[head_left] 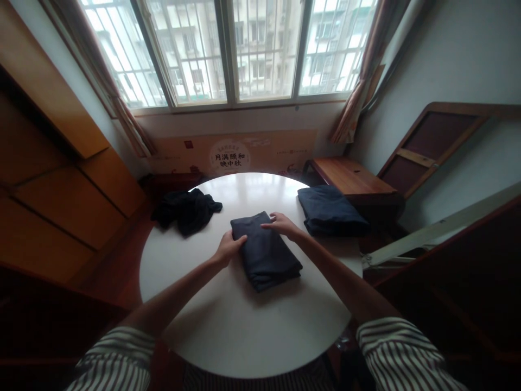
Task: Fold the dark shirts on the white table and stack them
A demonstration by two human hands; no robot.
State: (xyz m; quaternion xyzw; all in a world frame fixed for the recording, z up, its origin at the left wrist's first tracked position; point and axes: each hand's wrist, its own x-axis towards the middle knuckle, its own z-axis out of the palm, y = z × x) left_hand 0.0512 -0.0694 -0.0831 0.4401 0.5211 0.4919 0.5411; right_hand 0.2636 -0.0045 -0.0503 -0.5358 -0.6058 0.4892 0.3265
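Observation:
A dark navy folded garment (268,252) lies in a flat rectangle on the round white table (195,326), slightly askew. My left hand (230,247) is closed on its left edge, the thumb on top and the other fingers out of sight at the side. At the far right corner of the cloth is my right hand (285,225), its fingers apart and the thumb resting on the cloth. A second dark folded garment (331,209) sits at the table's right edge. Crumpled black clothing (187,210) lies in a heap at the far left.
Beyond the table, a low wooden bench or table (354,176) stands at the right, near a leaning framed panel (435,144). Wooden cabinets (65,206) line the left side. A printed banner (260,152) hangs below the barred window (228,49).

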